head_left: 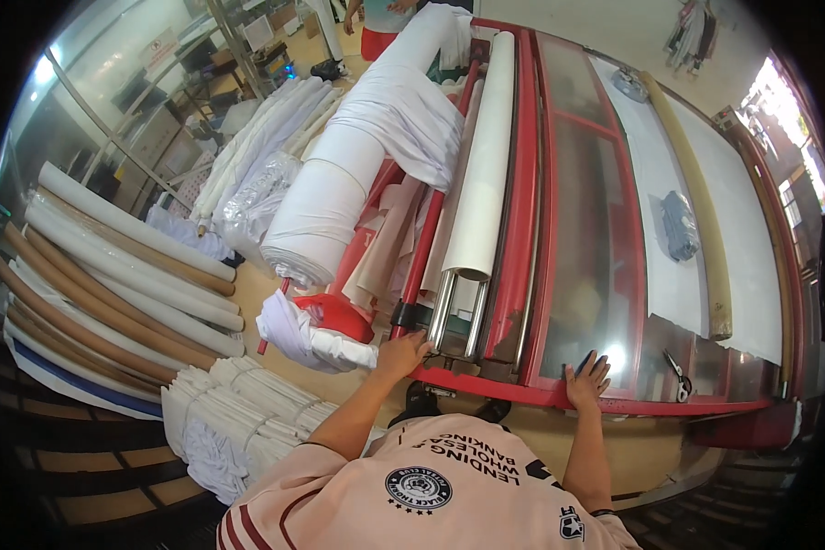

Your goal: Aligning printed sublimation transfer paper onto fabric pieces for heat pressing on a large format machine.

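Observation:
My left hand [401, 355] rests at the near end of the red machine frame, beside a black fitting [412, 316] and the shiny metal rollers [467, 321]. Its fingers stretch forward, with nothing visible in them. Just beyond lies a long white roll [486, 156] with a hollow core, set along the rollers. My right hand [586, 380] lies with fingers apart on the near edge of the glass-topped red table [568, 257]. Between its thumb and fingers shows a slim dark shape that I cannot make out. To its right lie scissors [678, 378] with dark handles.
A thick white fabric roll [339, 174] stands left of the frame, its loose cloth draped. Long tubes [128, 247] and bundled white cloth [256, 403] lie further left. White sheeting [646, 174], a yellowish tube [696, 202] and a plastic-wrapped grey bundle [680, 226] cover the table's right.

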Demonstrator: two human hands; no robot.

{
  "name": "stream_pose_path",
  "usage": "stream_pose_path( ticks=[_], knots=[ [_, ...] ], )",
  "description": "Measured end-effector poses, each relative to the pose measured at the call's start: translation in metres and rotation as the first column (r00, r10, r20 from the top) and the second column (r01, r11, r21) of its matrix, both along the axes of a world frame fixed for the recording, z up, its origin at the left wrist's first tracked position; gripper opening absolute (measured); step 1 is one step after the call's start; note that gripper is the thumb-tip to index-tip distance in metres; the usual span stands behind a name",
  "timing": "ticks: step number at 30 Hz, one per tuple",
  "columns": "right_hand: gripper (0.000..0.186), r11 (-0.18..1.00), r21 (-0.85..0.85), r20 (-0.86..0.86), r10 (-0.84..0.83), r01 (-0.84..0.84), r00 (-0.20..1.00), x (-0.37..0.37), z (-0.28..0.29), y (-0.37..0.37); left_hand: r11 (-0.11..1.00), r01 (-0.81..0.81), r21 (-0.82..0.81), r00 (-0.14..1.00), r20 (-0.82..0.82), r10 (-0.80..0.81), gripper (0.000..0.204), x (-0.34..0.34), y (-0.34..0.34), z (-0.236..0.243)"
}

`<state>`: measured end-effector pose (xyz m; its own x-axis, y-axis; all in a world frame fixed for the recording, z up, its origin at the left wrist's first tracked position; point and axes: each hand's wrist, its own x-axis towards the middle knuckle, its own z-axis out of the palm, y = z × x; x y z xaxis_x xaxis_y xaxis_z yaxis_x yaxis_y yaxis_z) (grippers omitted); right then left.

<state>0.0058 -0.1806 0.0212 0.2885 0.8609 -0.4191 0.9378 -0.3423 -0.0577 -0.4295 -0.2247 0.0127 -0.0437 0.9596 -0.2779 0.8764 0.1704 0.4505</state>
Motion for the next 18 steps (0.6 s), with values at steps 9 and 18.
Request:
stream_pose_path(
  ticks=[9,18],
  knots=[
    [0.091,1.0,0.011,-0.056,0.011,-0.01,0.998,-0.005,0.004,0.006,0.962,0.097,0.254,0.995,0.002,-0.101,0.037,-0.001,0.002,-0.009],
    [0.091,1.0,0.017,-0.072,0.011,-0.01,0.997,-0.004,0.003,0.003,0.983,0.051,0.178,0.998,0.01,-0.054,0.038,0.002,0.002,-0.007]
  ],
)
